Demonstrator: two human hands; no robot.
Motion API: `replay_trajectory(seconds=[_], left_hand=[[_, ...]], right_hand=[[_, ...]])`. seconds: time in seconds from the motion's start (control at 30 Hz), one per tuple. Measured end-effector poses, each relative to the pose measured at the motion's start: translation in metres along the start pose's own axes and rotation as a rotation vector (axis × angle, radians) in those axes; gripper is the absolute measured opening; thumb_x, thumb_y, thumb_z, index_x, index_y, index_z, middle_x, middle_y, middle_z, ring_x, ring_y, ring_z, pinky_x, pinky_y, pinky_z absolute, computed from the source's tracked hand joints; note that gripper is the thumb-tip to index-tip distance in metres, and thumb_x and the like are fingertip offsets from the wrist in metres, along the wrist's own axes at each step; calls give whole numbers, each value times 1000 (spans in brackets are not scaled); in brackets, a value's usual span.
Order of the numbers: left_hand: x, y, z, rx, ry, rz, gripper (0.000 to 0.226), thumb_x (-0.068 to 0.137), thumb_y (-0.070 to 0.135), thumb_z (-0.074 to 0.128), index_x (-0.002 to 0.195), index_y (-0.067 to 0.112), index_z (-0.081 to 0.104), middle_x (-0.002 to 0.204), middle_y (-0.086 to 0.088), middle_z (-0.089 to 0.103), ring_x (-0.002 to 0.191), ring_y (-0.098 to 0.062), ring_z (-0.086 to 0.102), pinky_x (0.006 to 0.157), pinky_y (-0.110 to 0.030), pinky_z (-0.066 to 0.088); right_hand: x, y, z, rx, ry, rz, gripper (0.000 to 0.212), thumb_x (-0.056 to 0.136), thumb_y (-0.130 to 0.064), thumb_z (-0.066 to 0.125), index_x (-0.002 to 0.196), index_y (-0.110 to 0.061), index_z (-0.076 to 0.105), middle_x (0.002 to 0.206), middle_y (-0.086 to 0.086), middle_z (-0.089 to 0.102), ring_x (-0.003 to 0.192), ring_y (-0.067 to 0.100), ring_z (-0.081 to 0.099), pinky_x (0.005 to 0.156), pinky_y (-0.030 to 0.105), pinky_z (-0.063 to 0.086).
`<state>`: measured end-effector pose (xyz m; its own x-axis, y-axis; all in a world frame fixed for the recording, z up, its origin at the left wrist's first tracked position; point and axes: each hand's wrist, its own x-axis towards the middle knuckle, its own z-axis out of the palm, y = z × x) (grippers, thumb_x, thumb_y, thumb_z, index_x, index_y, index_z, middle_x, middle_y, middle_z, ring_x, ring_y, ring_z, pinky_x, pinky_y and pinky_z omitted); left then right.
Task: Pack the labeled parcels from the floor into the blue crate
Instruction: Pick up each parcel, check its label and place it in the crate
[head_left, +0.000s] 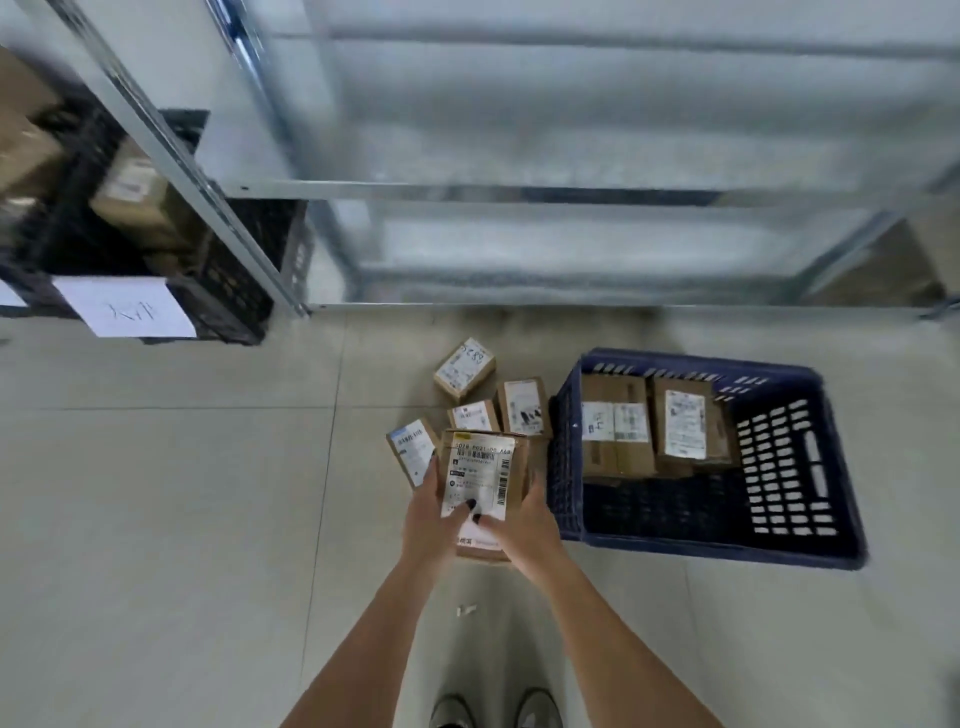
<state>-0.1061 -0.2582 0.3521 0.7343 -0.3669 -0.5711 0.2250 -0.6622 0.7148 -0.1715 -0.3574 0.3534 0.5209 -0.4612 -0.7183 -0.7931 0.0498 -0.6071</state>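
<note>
I hold a brown cardboard parcel (480, 475) with a white barcode label between both hands, above the floor. My left hand (434, 519) grips its left side with the thumb on the label. My right hand (522, 525) grips its right side and lower edge. Several smaller labeled parcels lie on the floor beyond it, such as one (464, 368) farthest away and one (524, 408) close to the crate. The blue crate (789, 540) stands to the right on the floor, with two labeled parcels (615, 423) (685, 426) inside at its far end.
A metal shelving rack (519, 189) stands beyond the parcels. A black crate (228, 280) with cardboard boxes and a white paper sign (127, 312) sits at the left. My shoes (493, 712) show at the bottom edge. Another box (480, 551) lies under my hands.
</note>
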Motion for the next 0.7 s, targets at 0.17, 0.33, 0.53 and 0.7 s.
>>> replay_trajectory(seconds=[0.17,0.33,0.53,0.7], left_hand=[[-91,104,-24,27,-13,53,70,85,14,60,145,21,24,138,0,51,124,-22,52,102,-37,43],[-160,191,-14,67,-61,123,69,89,15,57,146,20,18,135,3,51,120,-23,53,86,-26,42],[-197,276,51,30,-65,183,67,89,12,56,145,19,21,135,-7,53,119,-27,54,93,-35,46],[-225,317,136,-87,-66,154,64,87,7,58,142,19,27,132,-5,54,119,-24,53,92,-31,42]], right_hand=[[-116,-63,-79,23,56,-36,79,75,-20,74,139,-14,30,132,2,54,120,21,52,99,31,44],[-202,-92,-163,47,85,-43,78,80,-20,69,143,-13,24,138,5,48,125,22,48,100,29,41],[-224,-83,-271,124,118,-126,77,83,-18,66,146,-17,21,137,2,50,122,19,52,97,26,45],[-222,-38,-363,125,83,-140,78,83,-16,65,146,-25,19,125,4,57,92,14,60,72,20,54]])
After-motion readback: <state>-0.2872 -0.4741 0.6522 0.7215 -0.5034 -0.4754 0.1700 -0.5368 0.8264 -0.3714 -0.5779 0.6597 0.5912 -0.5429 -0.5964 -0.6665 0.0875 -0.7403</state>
